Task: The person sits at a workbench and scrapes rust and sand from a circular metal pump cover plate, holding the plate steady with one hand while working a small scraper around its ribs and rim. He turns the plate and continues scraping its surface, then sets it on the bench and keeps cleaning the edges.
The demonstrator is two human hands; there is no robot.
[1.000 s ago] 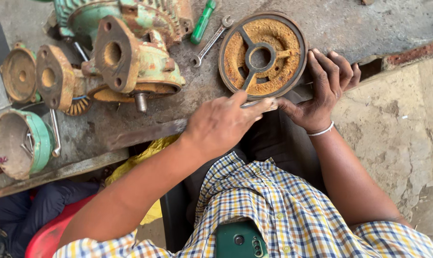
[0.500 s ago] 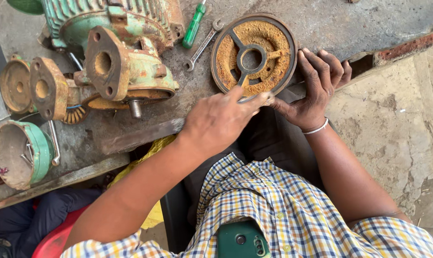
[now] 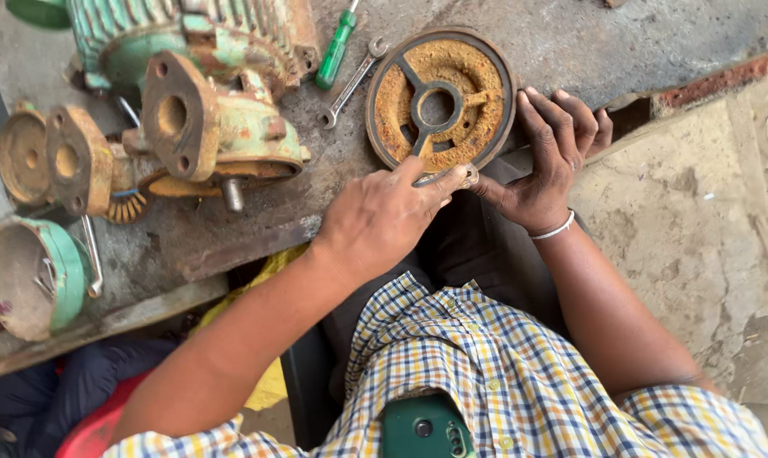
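Rusty round cover point(image 3: 442, 97) overhangs the bench edge point(image 3: 570, 93), both hands gripping.

— The motor point(image 3: 189, 38) runs off the top edge, and so does the screwdriver point(image 3: 333, 53) tip.

— The left hand point(image 3: 384, 216) covers the near rim of the disc point(image 3: 439, 97). What it pinches there I can't make out.

— The right hand point(image 3: 545, 161) hides its palm. The cup point(image 3: 28, 276) is cut by the left edge.
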